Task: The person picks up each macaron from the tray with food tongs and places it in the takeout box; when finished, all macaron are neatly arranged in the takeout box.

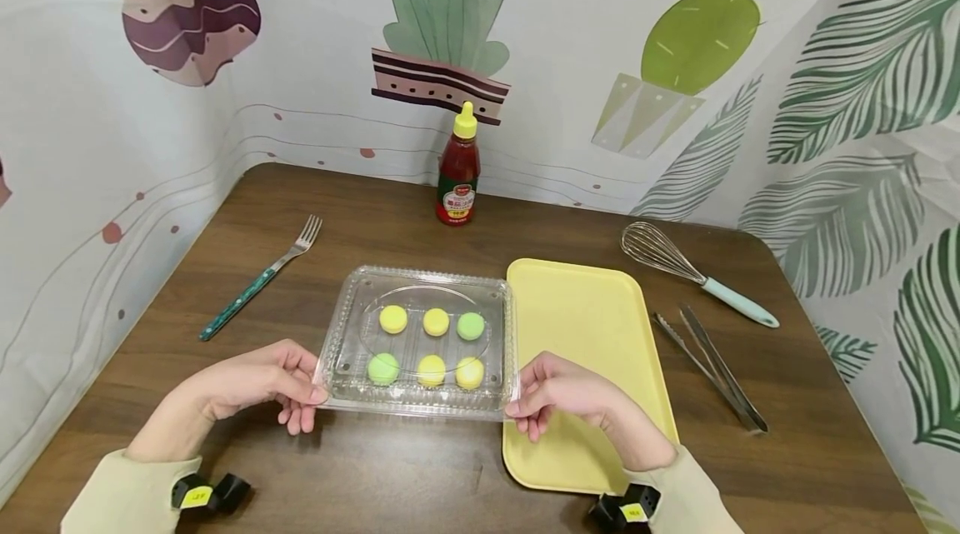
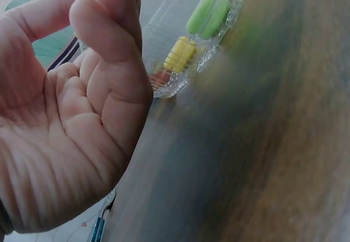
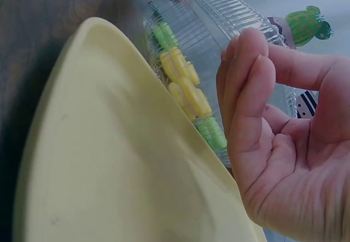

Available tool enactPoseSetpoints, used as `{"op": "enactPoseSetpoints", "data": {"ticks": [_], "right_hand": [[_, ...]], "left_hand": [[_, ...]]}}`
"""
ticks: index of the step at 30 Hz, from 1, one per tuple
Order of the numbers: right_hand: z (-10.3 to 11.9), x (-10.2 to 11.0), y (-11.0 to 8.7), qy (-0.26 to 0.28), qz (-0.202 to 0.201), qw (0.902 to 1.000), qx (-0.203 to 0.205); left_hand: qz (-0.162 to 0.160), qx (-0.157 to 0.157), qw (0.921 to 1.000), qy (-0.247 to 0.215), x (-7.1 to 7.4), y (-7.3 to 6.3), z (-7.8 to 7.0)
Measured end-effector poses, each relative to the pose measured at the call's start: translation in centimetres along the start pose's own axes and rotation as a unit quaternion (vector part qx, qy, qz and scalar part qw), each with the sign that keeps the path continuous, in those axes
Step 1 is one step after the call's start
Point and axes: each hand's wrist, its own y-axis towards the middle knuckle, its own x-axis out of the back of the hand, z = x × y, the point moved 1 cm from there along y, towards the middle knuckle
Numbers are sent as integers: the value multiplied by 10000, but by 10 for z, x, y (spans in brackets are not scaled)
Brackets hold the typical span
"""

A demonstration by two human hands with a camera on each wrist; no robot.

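Observation:
A clear plastic clamshell box (image 1: 348, 351) holds several yellow and green macarons (image 1: 431, 371), seen through its lid. My left hand (image 1: 273, 384) pinches its near left corner between thumb and fingers. At the near right corner, my right hand (image 1: 555, 392) pinches the rim the same way. In the left wrist view the box's edge shows just beyond the curled fingers of my left hand (image 2: 82, 94). From the right wrist, the box appears behind my right hand (image 3: 284, 132), above the yellow tray's edge. The box looks raised slightly off the table.
A yellow tray (image 1: 585, 309) lies right of the box, partly under my right forearm. Metal tongs (image 1: 712, 367) and a whisk (image 1: 697, 274) lie further right. A fork (image 1: 262, 277) rests at left, and a ketchup bottle (image 1: 458, 176) stands at the back of the wooden table (image 1: 360, 476).

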Motion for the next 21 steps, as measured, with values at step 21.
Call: {"op": "enactPoseSetpoints", "data": {"ticks": [21], "right_hand": [[3,-3,2,-147,-227,9996,71]], "left_hand": [[-230,122,9995,177,-4,0,-5]]}}
